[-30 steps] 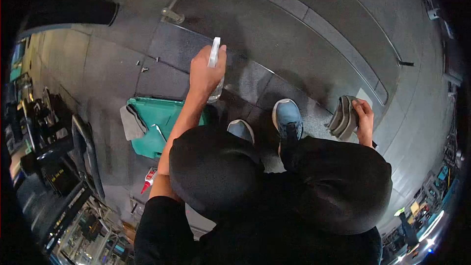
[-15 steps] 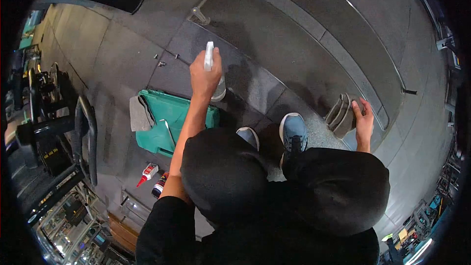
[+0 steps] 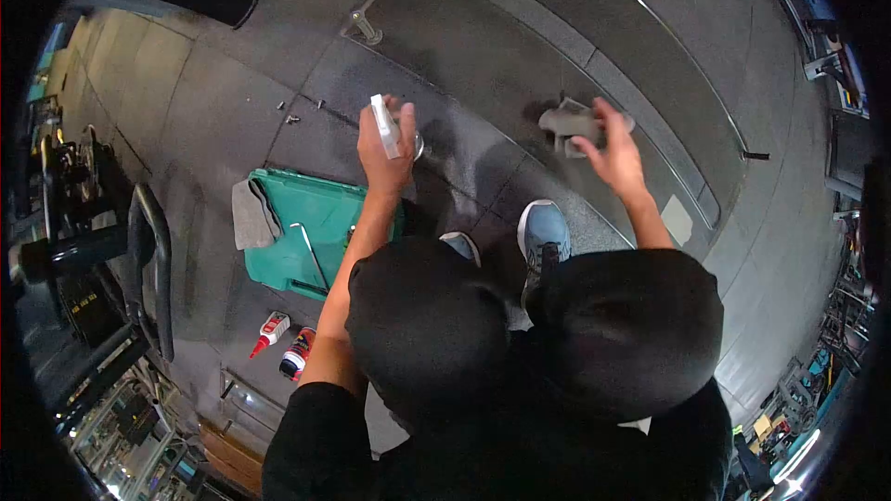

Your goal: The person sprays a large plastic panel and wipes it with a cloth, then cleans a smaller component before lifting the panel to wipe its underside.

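My left hand [image 3: 386, 156] is wrapped round a spray bottle with a white trigger head [image 3: 383, 122]. The bottle's clear body is mostly behind the hand. On the right, my right hand [image 3: 614, 150] holds a folded grey cloth [image 3: 574, 126] between thumb and fingers, over the dark flat panel [image 3: 492, 65]. The cloth is slightly blurred. Below my left hand, a green case [image 3: 278, 264] lies on the floor, with another grey cloth [image 3: 254, 214] on its left corner and a metal hex key [image 3: 309, 255] on top.
Several small screws [image 3: 292, 119] lie on the tiles above the case. A white bottle with a red tip [image 3: 270, 333] and a dark can [image 3: 298, 353] lie below it. Black machine frames [image 3: 158, 269] stand at the left. A pale patch [image 3: 677, 220] shows near the panel's right end.
My right hand has moved up and left over the panel with the grey cloth. My left hand has shifted slightly, and the spray bottle has tilted. The whole view has shifted a little.
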### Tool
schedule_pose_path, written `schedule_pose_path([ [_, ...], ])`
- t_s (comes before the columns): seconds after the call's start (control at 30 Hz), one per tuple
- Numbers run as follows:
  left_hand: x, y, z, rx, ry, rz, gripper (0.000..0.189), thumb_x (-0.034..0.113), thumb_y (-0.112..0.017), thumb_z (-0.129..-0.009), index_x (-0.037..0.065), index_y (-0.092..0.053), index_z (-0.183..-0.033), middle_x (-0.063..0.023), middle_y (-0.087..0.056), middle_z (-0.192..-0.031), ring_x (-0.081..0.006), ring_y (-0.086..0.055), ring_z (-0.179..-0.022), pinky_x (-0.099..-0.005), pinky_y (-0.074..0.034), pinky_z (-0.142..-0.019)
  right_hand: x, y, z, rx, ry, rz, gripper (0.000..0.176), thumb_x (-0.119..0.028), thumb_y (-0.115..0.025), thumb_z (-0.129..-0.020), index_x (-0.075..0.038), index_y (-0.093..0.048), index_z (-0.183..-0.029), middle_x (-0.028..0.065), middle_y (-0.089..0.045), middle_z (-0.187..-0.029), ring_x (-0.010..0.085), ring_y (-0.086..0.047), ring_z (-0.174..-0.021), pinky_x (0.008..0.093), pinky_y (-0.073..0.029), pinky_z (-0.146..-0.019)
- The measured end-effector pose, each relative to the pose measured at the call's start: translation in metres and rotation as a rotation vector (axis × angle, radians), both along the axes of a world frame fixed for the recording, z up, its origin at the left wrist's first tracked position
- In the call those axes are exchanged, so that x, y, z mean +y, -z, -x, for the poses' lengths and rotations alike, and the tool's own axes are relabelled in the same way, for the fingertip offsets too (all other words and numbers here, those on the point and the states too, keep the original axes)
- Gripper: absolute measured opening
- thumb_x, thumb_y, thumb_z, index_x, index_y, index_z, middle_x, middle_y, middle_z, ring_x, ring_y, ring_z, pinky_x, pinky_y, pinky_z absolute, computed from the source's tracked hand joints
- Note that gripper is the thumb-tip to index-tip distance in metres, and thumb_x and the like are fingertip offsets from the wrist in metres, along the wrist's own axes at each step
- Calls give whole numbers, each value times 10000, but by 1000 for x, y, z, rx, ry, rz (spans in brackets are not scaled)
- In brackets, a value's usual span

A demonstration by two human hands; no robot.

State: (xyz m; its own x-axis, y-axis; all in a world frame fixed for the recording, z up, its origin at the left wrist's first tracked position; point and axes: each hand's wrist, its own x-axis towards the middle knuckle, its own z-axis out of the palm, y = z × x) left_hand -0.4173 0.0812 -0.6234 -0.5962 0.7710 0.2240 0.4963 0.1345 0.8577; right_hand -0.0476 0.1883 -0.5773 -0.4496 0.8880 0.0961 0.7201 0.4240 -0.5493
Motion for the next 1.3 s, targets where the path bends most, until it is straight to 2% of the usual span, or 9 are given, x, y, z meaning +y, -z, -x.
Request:
schedule_pose_path([
  [0.17,-38,-35,39,-117,386,81,765,89,-808,-824,19,-447,-1496,-203,-577,-1428,-249,-587,-1313,-401,-496,-1046,-3,37,-16,-297,-306,26,555,-260,-759,-876,-79,-615,-1381,174,-584,-1397,396,-534,-1311,473,-442,-1100],
  [0.23,-50,-44,76,207,724,376,955,1,-784,-748,32,-317,-1580,-227,-438,-1555,-317,-468,-1435,-411,-418,-1158,-9,23,-18,-331,-375,-46,586,-243,-739,-879,-122,-584,-1430,181,-554,-1427,396,-523,-1319,468,-435,-1106],
  [0.3,-48,-63,98,150,715,414,852,-39,-727,-761,45,-404,-1545,-223,-502,-1512,-334,-530,-1377,-414,-445,-1134,-8,13,-25,-373,-423,-134,625,-226,-720,-881,-165,-553,-1480,188,-524,-1458,395,-512,-1327,464,-429,-1113],
  [0.37,-34,-63,124,77,701,591,733,-23,-712,-815,59,-484,-1506,-221,-555,-1471,-352,-573,-1326,-403,-459,-1118,-14,12,-39,-529,-469,132,715,-205,-709,-885,-218,-464,-1557,212,-487,-1476,404,-516,-1314,456,-442,-1102],
  [0.53,50,-24,158,207,405,449,670,247,-763,-909,19,-510,-1485,-240,-564,-1461,-374,-581,-1313,-399,-472,-1097,-25,56,-58,-558,-578,199,776,-172,-677,-920,-159,-336,-1617,138,-494,-1016,310,-582,-947,429,-560,-812],
  [0.63,97,18,175,425,311,406,829,366,-794,-882,-67,-449,-1499,-280,-532,-1476,-393,-561,-1327,-412,-453,-1110,-5,67,-21,-478,-628,216,785,-175,-677,-920,-166,-326,-1622,138,-508,-1037,305,-591,-962,428,-557,-825],
  [0.73,126,32,178,314,330,581,977,403,-841,-833,-133,-380,-1507,-305,-507,-1484,-407,-524,-1359,-428,-421,-1138,20,67,45,-466,-660,221,746,-194,-654,-946,-164,-330,-1617,134,-527,-1069,303,-610,-974,435,-559,-844],
  [1.1,126,64,183,368,314,517,823,383,-852,-837,-16,-503,-1467,-250,-585,-1391,-387,-563,-1311,-448,-456,-1102,105,110,300,-262,-669,58,594,-201,-544,-1003,-129,-384,-1571,168,-593,-1225,362,-677,-1017,484,-592,-817],
  [1.3,127,63,176,365,372,615,950,451,-803,-869,-53,-367,-1545,-306,-419,-1547,-428,-420,-1443,-455,-372,-1189,105,114,308,-232,-634,-16,575,-198,-556,-998,-103,-421,-1550,166,-619,-1172,357,-697,-958,459,-596,-814],
])
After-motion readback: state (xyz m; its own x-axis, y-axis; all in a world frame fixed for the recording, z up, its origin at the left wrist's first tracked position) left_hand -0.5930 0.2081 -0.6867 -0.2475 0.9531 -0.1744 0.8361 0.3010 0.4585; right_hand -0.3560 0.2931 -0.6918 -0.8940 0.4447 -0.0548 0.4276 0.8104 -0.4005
